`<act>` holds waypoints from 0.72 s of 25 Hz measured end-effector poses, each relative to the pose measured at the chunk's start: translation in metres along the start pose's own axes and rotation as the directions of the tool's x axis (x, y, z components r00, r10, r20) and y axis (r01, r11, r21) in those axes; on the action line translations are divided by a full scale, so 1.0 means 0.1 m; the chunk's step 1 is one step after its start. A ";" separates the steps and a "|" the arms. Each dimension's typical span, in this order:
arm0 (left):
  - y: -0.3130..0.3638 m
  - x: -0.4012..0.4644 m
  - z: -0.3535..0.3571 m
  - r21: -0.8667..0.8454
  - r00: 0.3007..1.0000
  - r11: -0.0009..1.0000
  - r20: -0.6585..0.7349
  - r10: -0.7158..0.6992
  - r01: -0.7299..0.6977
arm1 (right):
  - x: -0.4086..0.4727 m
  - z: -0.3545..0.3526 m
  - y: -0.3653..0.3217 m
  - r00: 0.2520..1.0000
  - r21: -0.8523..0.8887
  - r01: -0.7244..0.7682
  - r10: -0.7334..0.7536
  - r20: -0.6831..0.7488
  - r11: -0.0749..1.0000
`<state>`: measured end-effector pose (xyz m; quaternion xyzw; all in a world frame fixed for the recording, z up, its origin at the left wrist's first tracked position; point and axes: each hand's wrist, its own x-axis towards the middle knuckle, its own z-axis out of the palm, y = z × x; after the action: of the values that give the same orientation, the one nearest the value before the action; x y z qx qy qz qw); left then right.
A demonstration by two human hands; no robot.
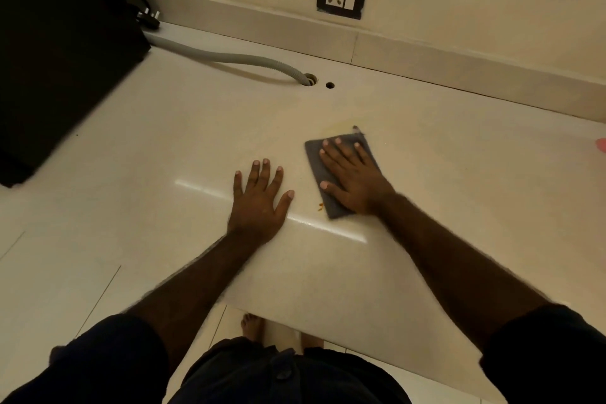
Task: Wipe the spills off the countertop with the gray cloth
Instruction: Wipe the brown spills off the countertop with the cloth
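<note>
The left hand [259,198] lies flat and empty on the surface [164,141], likely bracing. Just beside it, the right hand [352,179] presses the folded gray cloth [314,157] down, palm spread; an orange speck [320,206] sits at its near edge, a faint yellowish smear [341,124] beyond.
</note>
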<state>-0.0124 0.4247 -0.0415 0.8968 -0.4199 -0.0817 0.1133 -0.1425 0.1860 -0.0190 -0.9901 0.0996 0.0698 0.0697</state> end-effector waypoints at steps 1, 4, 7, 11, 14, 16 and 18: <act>-0.01 0.01 0.01 -0.001 1.000 1.000 -0.001 0.005 -0.005 | -0.17 0.03 -0.06 0.998 -0.008 0.064 -0.064 -0.004 0.998; -0.02 0.00 0.02 0.008 1.000 1.000 -0.009 0.013 -0.013 | -0.85 0.13 -0.16 0.987 -0.017 0.152 -0.153 -0.038 0.988; -0.01 0.00 0.01 0.018 1.000 1.000 -0.009 0.009 -0.009 | -1.58 0.29 -0.13 0.997 -0.009 0.030 -0.031 -0.068 0.999; -0.01 0.00 0.01 0.019 1.000 1.000 -0.014 0.012 -0.012 | -1.97 0.43 0.01 0.833 0.249 -0.517 0.548 -0.075 0.819; -0.01 0.00 0.00 0.023 1.000 1.000 -0.010 0.015 -0.014 | -1.66 0.36 0.28 0.662 0.273 -0.705 0.745 -0.080 0.655; -0.01 0.00 0.00 0.026 1.000 1.000 -0.001 0.015 -0.015 | -1.29 0.26 0.49 0.628 0.245 -0.732 0.769 -0.120 0.635; 0.00 0.00 -0.01 0.027 1.000 1.000 -0.002 0.011 -0.011 | -0.88 0.14 0.62 0.638 0.228 -0.729 0.761 -0.116 0.645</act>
<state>-0.0123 0.4251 -0.0410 0.8959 -0.4258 -0.0743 0.1023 -0.2422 0.1446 -0.0273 -0.8528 0.5117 -0.0163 0.1033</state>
